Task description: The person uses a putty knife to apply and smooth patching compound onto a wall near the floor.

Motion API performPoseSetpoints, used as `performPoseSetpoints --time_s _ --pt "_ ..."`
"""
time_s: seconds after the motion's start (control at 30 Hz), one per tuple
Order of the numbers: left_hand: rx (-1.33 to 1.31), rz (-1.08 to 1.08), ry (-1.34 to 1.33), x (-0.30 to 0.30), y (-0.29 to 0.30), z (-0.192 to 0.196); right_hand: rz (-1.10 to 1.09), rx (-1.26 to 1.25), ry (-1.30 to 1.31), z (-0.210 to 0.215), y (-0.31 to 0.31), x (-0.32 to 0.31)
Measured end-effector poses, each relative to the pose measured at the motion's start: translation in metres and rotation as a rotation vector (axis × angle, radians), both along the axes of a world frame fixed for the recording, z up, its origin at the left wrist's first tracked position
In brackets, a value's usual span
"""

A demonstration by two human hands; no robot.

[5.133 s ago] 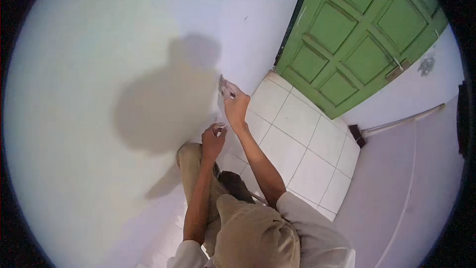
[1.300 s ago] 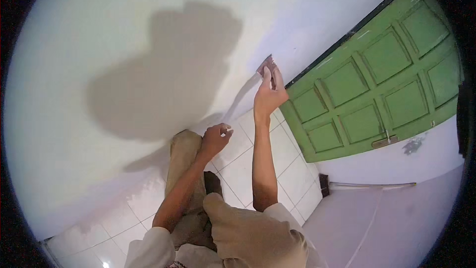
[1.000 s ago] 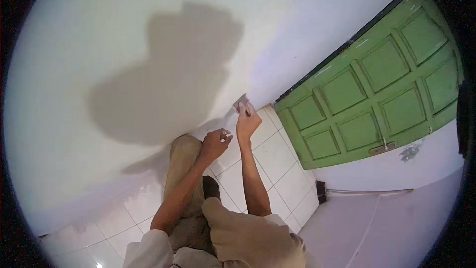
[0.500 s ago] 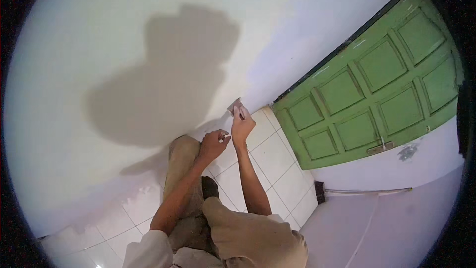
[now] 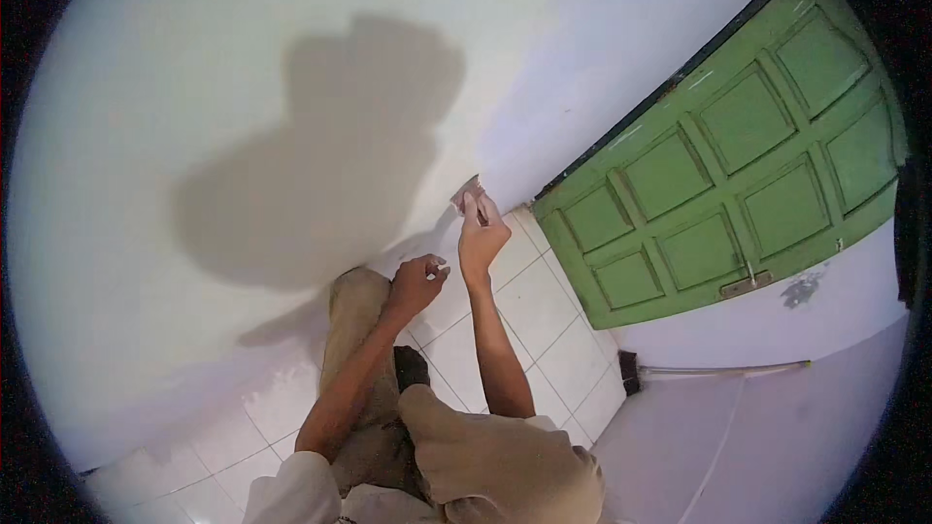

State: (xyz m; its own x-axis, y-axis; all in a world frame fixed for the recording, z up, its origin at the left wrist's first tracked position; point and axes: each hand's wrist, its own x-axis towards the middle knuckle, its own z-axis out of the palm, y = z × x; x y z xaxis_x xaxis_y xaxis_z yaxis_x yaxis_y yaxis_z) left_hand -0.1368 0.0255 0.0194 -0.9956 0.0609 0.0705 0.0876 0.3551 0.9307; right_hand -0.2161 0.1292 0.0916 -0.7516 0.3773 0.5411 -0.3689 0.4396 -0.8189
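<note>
1. Head view, hands: the right hand [image 5: 482, 238] is raised against the white wall [image 5: 194, 87], fingers closed on a small flat scraper-like tool [image 5: 468, 192] whose blade lies on the wall surface low down, close to the wall's bottom edge where it meets the floor tiles [image 5: 544, 311].
2. The left hand [image 5: 416, 283] sits lower and just beside the right, apart from it, loosely curled. It appears to pinch a small pale item at its fingertips; what this is cannot be told.
3. Position of the tool: near the wall's lower right corner, a short way left of the green panelled door [image 5: 738, 184].
4. Surroundings: the person crouches, knees in tan trousers [image 5: 354, 330] over the tiles. A long-handled broom [image 5: 718, 369] lies along the base of the right-hand wall. The person's shadow falls on the wall left of the hands.
5. Progress, as a judgement: the wall reads evenly white with no visible patches or ridges. The strip by the door appears to be the area in hand. How much surface remains untreated cannot be determined.
</note>
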Motion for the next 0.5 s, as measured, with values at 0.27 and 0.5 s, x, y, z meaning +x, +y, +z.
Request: performPoseSetpoints --time_s 0.27,0.5 --pt "0.049 0.006 -0.047 0.015 0.004 -0.012 -0.039 -0.190 -0.045 0.040 0.018 -0.013" --pt "0.074 0.004 0.021 0.006 0.002 -0.029 -0.047 -0.355 0.024 0.018 0.025 -0.029"
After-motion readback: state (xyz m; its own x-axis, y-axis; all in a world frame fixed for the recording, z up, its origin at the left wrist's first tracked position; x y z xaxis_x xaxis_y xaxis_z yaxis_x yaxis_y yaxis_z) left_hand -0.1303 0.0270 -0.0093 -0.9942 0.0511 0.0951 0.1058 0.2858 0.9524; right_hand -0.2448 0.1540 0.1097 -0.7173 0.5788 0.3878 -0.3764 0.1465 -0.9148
